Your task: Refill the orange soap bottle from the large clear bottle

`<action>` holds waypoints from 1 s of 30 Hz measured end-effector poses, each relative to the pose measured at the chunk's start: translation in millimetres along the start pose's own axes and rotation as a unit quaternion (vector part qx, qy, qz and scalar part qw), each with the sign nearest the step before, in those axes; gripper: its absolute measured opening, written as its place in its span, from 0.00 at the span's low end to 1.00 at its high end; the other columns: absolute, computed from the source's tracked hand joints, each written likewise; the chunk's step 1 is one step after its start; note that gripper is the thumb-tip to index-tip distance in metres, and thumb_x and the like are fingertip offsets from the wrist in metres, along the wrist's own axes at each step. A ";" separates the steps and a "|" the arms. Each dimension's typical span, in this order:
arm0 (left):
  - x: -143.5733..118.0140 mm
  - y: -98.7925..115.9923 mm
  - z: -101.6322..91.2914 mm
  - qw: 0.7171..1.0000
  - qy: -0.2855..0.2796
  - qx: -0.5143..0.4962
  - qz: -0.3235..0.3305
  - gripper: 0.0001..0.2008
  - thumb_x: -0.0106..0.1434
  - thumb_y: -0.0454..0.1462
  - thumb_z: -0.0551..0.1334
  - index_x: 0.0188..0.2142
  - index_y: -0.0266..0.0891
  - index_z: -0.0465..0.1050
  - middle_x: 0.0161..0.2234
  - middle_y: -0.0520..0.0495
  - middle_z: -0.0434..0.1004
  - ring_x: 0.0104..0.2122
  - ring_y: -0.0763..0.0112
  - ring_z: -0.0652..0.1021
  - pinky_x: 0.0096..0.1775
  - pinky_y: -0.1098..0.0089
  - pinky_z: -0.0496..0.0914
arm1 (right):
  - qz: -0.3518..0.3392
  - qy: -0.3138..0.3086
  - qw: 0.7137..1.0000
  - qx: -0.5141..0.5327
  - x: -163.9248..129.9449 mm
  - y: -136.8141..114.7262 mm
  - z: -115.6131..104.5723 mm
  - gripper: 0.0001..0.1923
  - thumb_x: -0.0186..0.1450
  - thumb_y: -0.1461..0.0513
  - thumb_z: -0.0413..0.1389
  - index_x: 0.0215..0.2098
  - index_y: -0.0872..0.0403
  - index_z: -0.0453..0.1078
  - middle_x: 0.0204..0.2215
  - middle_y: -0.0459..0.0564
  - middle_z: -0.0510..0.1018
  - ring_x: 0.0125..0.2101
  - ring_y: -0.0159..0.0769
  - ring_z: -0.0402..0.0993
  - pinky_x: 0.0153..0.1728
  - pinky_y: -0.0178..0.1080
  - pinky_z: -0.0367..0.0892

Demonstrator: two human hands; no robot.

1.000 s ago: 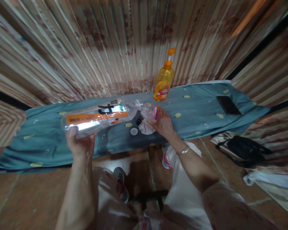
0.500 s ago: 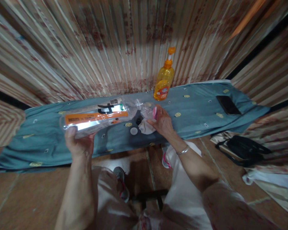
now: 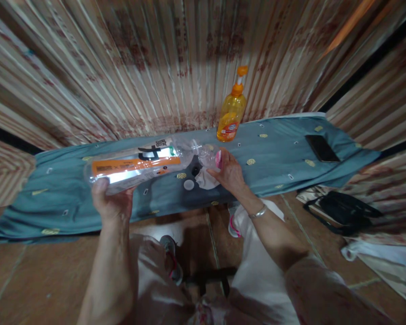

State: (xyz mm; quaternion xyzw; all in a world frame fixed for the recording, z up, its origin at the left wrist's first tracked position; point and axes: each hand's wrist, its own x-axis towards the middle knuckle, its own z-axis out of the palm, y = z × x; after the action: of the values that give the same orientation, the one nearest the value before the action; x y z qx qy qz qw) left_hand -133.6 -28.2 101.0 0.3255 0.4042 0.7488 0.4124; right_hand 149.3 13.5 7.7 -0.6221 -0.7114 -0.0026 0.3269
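A large clear plastic bottle (image 3: 138, 164) with an orange, white and black label lies sideways in the air over the cloth-covered table. Its base end rests in my left hand (image 3: 113, 201), thumb on the near side and fingers underneath. At the neck end, my right hand (image 3: 230, 170) has its fingers closed around the pink cap (image 3: 218, 159). I cannot tell whether the cap is loose or tight. Below the neck are a crumpled white cloth (image 3: 207, 180), a small round whitish disc (image 3: 188, 185) and a small dark object (image 3: 195, 170) partly hidden by the bottle.
An orange pump bottle (image 3: 230, 117) of yellow liquid stands at the table's back edge. A black phone (image 3: 322, 148) lies on the right of the teal tablecloth (image 3: 274, 158). A black bag (image 3: 341, 210) sits beyond the right end, and pleated curtains (image 3: 138, 67) hang behind.
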 end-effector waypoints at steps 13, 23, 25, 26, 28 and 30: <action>0.9 -2.0 -2.7 1.000 -0.005 -0.008 0.001 0.30 0.41 0.49 0.70 0.45 0.41 0.79 0.44 0.42 0.83 0.52 0.46 0.79 0.44 0.56 0.80 | 0.014 -0.008 1.000 -0.002 1.0 -4.3 -3.6 0.41 0.59 0.58 0.69 0.64 0.63 0.58 0.58 0.70 0.73 0.59 0.57 0.72 0.60 0.55 0.69; 3.6 -3.7 -5.8 1.000 -0.014 -0.006 0.012 0.28 0.42 0.49 0.68 0.43 0.41 0.81 0.45 0.43 0.84 0.47 0.50 0.81 0.35 0.62 0.81 | 0.007 -0.001 1.000 -0.005 0.6 -0.8 -0.3 0.42 0.60 0.56 0.67 0.65 0.63 0.56 0.57 0.71 0.73 0.58 0.57 0.72 0.59 0.56 0.69; 4.0 -4.4 -7.1 1.000 -0.010 -0.004 0.009 0.28 0.42 0.49 0.68 0.43 0.41 0.81 0.44 0.43 0.84 0.46 0.51 0.81 0.35 0.62 0.81 | 0.007 0.002 1.000 -0.004 0.5 -0.2 0.1 0.42 0.60 0.56 0.68 0.64 0.64 0.56 0.57 0.71 0.74 0.58 0.57 0.72 0.59 0.56 0.69; 4.1 -4.7 -7.4 1.000 -0.008 -0.003 0.007 0.28 0.42 0.49 0.68 0.43 0.40 0.81 0.43 0.43 0.84 0.46 0.51 0.81 0.35 0.61 0.81 | 0.009 0.002 1.000 -0.004 0.5 0.0 0.2 0.42 0.59 0.56 0.68 0.64 0.64 0.57 0.57 0.71 0.74 0.58 0.57 0.72 0.59 0.56 0.69; 4.3 -5.3 -7.3 1.000 -0.005 -0.003 0.006 0.27 0.42 0.49 0.68 0.42 0.40 0.81 0.43 0.43 0.84 0.45 0.52 0.82 0.34 0.61 0.81 | 0.009 0.000 1.000 -0.005 0.4 0.2 0.4 0.42 0.59 0.57 0.68 0.65 0.64 0.56 0.57 0.71 0.73 0.58 0.57 0.72 0.59 0.56 0.69; 4.3 -5.7 -6.7 1.000 -0.008 -0.005 0.006 0.26 0.42 0.49 0.68 0.41 0.41 0.82 0.42 0.43 0.84 0.44 0.53 0.82 0.34 0.62 0.81 | 0.004 0.001 1.000 -0.004 0.4 0.4 0.6 0.42 0.60 0.57 0.68 0.65 0.64 0.56 0.58 0.71 0.73 0.58 0.57 0.72 0.59 0.56 0.69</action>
State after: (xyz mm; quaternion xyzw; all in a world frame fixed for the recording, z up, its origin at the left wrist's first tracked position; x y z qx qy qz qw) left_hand -139.0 -24.8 93.7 0.3317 0.3951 0.7508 0.4126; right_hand 149.4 14.1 7.3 -0.6264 -0.7085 -0.0042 0.3249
